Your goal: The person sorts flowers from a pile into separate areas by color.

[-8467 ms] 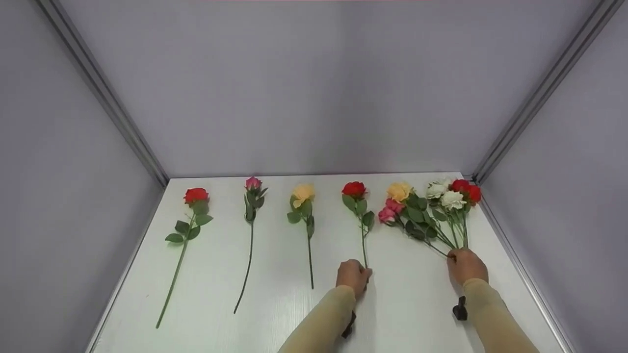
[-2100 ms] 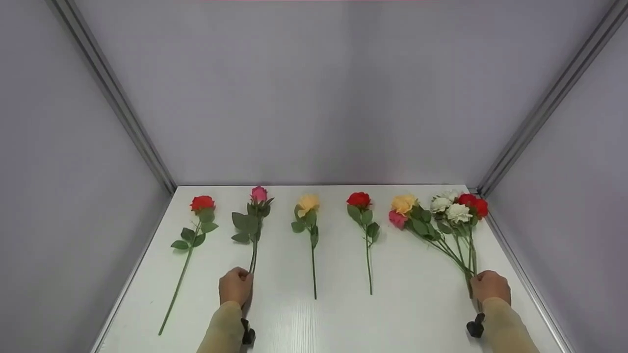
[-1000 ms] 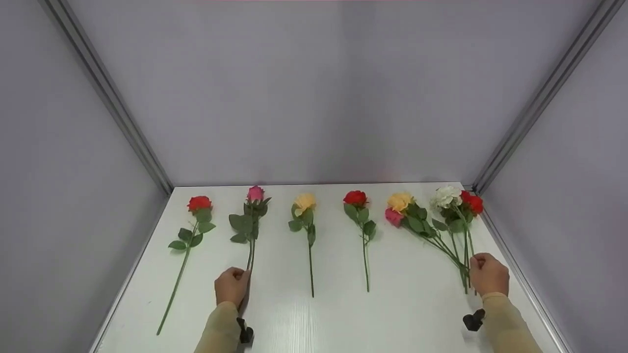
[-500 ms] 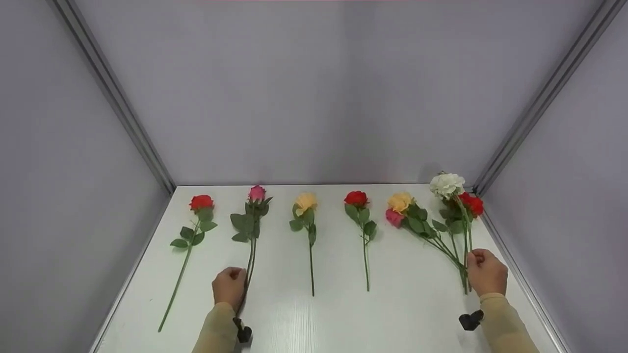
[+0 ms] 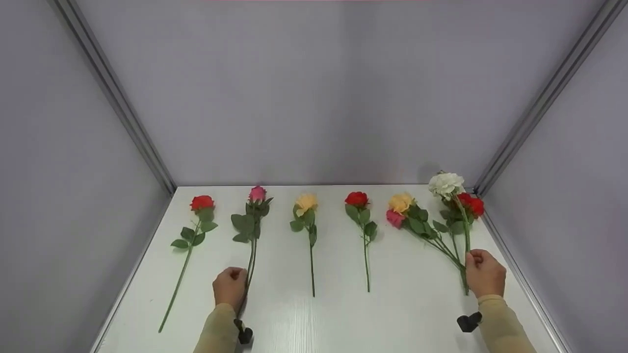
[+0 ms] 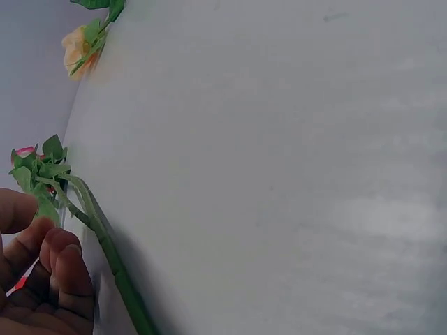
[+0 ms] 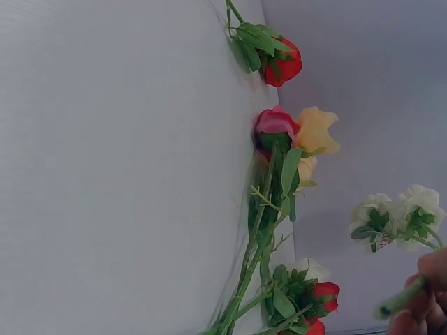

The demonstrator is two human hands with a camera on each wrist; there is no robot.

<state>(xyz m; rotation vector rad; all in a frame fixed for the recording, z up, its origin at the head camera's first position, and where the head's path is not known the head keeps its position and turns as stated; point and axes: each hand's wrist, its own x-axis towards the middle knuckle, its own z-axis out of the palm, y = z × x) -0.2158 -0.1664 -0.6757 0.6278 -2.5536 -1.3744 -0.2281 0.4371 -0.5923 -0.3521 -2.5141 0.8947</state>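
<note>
My right hand (image 5: 484, 272) pinches the green stem of a white ruffled flower (image 5: 446, 185), raised above the bunch at the table's right. Two white heads (image 7: 397, 218) and the stem's cut end show in the right wrist view. Yellow roses (image 5: 401, 202), a pink rose (image 5: 394, 218) and red roses (image 5: 471, 205) lie below and beside it, their stems crossing. At left my left hand (image 5: 229, 287) lies beside the stems of the pink rose (image 5: 257, 193). Its fingers (image 6: 70, 269) are loosely curled, and the stem (image 6: 115, 262) passes outside them.
On the white table (image 5: 338, 323), a red rose (image 5: 201, 202) lies at far left, a yellow rose (image 5: 306, 203) in the middle and another red rose (image 5: 356, 199) right of it. Grey panels (image 5: 314, 98) enclose the back and both sides.
My left hand laid a second pink-rose stem beside the first, then shifted slightly left off the stems. My right hand has drawn the white flower up out of the bunch.
</note>
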